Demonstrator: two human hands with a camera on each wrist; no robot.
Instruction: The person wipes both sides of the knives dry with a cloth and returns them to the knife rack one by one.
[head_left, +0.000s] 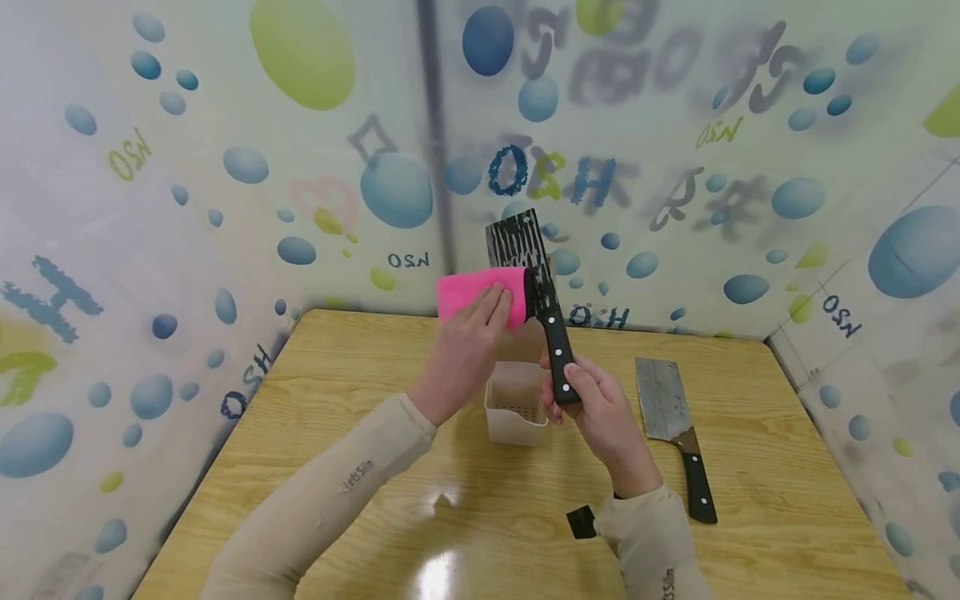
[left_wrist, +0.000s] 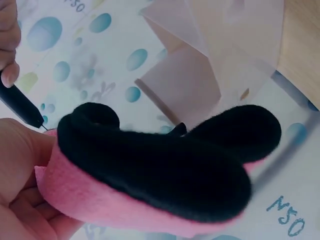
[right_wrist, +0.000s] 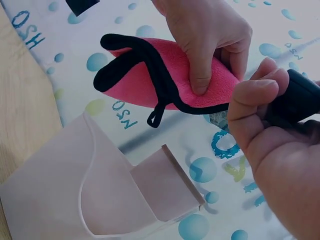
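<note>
My right hand point(head_left: 606, 417) grips the black riveted handle point(head_left: 557, 354) of a cleaver, held tilted above the table with its blade point(head_left: 517, 237) pointing up and away. Dark streaks run across that blade. In my left hand point(head_left: 461, 358) is a folded pink cloth point(head_left: 459, 293) with black edging, pinched against the lower part of the blade. The right wrist view shows the thumb pressing the cloth point(right_wrist: 220, 87) and its small black loop hanging down. Most of the blade is hidden behind the cloth there.
A beige plastic holder point(head_left: 510, 429) stands on the wooden table point(head_left: 360, 367), below and behind the hands. A second cleaver point(head_left: 664, 402) with a black handle lies flat to the right. By the right sleeve is a small black piece point(head_left: 581, 522). Patterned walls enclose the table.
</note>
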